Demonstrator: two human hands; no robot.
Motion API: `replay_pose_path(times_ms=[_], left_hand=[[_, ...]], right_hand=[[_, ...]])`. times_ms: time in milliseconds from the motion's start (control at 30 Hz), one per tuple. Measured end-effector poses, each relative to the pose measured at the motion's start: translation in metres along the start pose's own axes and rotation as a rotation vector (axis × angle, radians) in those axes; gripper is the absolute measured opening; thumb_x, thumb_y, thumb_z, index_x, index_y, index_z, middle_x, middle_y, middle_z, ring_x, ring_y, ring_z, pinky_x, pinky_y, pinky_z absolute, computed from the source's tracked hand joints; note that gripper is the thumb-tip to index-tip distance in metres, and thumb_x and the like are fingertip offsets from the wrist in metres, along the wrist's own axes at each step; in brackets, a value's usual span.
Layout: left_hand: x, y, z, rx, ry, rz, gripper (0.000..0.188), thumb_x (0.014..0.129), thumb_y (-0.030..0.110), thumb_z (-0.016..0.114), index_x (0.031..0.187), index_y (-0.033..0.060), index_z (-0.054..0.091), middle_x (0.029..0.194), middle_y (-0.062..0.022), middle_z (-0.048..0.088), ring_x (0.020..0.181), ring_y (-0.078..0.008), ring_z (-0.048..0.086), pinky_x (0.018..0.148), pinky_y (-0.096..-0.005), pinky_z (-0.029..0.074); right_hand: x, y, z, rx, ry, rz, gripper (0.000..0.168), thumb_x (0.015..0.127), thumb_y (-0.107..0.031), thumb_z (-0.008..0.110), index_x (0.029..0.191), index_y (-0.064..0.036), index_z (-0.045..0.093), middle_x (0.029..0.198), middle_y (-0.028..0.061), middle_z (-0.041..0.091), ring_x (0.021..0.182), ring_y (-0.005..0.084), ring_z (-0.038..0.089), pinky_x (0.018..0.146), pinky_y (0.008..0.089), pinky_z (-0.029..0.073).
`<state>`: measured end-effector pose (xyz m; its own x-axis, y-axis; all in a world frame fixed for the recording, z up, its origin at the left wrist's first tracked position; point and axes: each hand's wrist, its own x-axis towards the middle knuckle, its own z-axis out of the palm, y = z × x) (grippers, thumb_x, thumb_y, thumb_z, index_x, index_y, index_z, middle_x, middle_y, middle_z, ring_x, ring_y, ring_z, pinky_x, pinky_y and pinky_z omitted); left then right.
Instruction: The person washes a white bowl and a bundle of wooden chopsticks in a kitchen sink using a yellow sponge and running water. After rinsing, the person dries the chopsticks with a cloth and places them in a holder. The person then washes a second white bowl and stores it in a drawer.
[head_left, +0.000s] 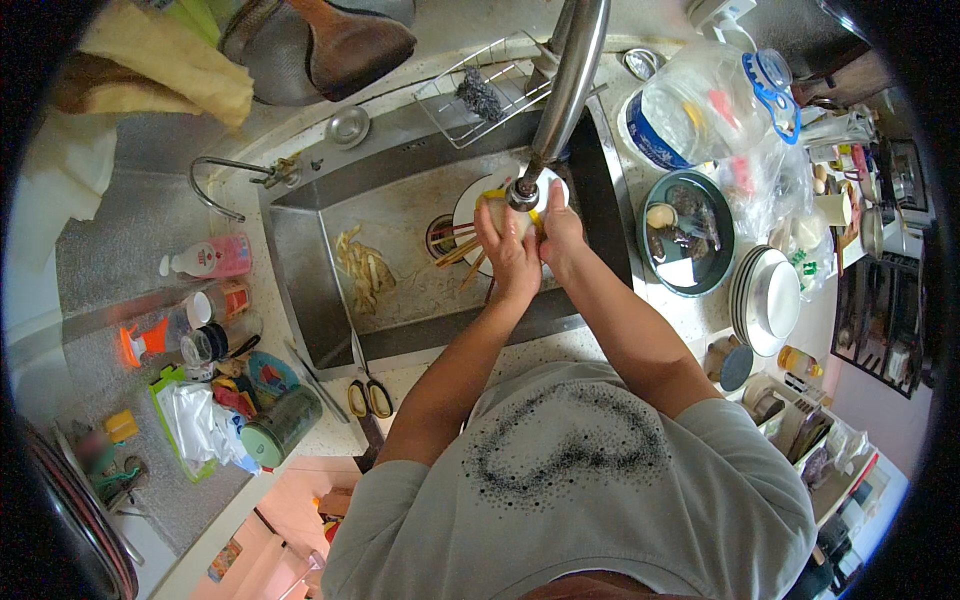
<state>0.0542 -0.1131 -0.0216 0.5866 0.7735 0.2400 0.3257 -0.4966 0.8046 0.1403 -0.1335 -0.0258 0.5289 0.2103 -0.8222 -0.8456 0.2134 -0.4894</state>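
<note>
Under the faucet spout (523, 195), inside the stainless steel sink (300, 247), both my hands are close together on a white dish (556, 186) with yellow on it. My left hand (513, 251) lies along its near left side, fingers bent. My right hand (561, 232) grips the right side, thumb up. Several chopsticks (457, 253) stick out to the left below my left hand, over the drain; whether a hand touches them is hidden. Another white plate (466, 201) lies beneath. Limp pale peelings or scraps (364, 266) rest on the sink floor at left.
A wire rack (495, 124) with a steel scourer (480, 94) hangs at the sink's back. To the right stand a large plastic jug (697, 105), a basin of water with food (686, 262) and stacked plates (772, 300). Scissors (369, 397) lie at the front left edge, near a green tin (281, 426).
</note>
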Motion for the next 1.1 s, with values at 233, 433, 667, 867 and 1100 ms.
replay_pose_path(times_ms=[233,433,667,867,1100], left_hand=[[0.035,0.015,-0.038,0.163,-0.297,0.459,0.059,0.068,0.008,0.057,0.125,0.0109,0.043,0.119,-0.0181,0.041,0.115,-0.0430,0.032,0.098,-0.0483,0.026],[0.072,-0.029,-0.030,-0.330,-0.538,-0.026,0.039,0.077,0.013,0.054,0.115,0.0061,0.049,0.114,-0.0147,0.051,0.106,-0.0277,0.049,0.092,-0.0348,0.037],[0.042,-0.079,-0.058,-1.387,-0.598,-1.056,0.042,0.086,0.040,0.049,0.115,0.0098,0.049,0.109,-0.0078,0.057,0.098,-0.0210,0.055,0.084,-0.0369,0.045],[0.036,-0.065,-0.061,-1.329,-0.166,-0.903,0.038,0.078,0.028,0.065,0.104,0.0031,0.053,0.097,-0.0057,0.060,0.085,-0.0187,0.060,0.072,-0.0329,0.050],[0.031,-0.017,-0.051,0.050,-0.376,-0.107,0.032,0.072,0.019,0.068,0.097,0.0030,0.056,0.081,-0.0133,0.063,0.069,-0.0243,0.062,0.060,-0.0352,0.049]], right_hand=[[-0.008,-0.017,-0.011,-0.593,-0.224,-0.294,0.046,0.088,-0.043,0.047,0.087,0.001,0.059,0.077,0.0063,0.059,0.067,0.0128,0.054,0.061,0.0273,0.045],[-0.022,-0.037,-0.009,-0.828,-0.286,-0.278,0.050,0.087,-0.042,0.049,0.083,0.006,0.062,0.070,0.0076,0.058,0.059,0.0121,0.051,0.054,0.0288,0.043],[-0.002,-0.045,-0.003,-0.590,-0.393,-0.033,0.043,0.081,-0.036,0.058,0.087,0.007,0.060,0.079,0.0119,0.063,0.067,0.0170,0.061,0.059,0.0296,0.048],[0.004,-0.032,0.008,-0.721,-0.299,0.068,0.036,0.080,-0.040,0.055,0.103,-0.011,0.058,0.093,0.0051,0.059,0.083,0.0152,0.054,0.068,0.0321,0.042],[-0.024,-0.008,-0.002,-0.473,-0.577,0.199,0.053,0.078,-0.048,0.054,0.119,-0.017,0.040,0.106,0.0064,0.052,0.098,0.0208,0.050,0.081,0.0459,0.044]])
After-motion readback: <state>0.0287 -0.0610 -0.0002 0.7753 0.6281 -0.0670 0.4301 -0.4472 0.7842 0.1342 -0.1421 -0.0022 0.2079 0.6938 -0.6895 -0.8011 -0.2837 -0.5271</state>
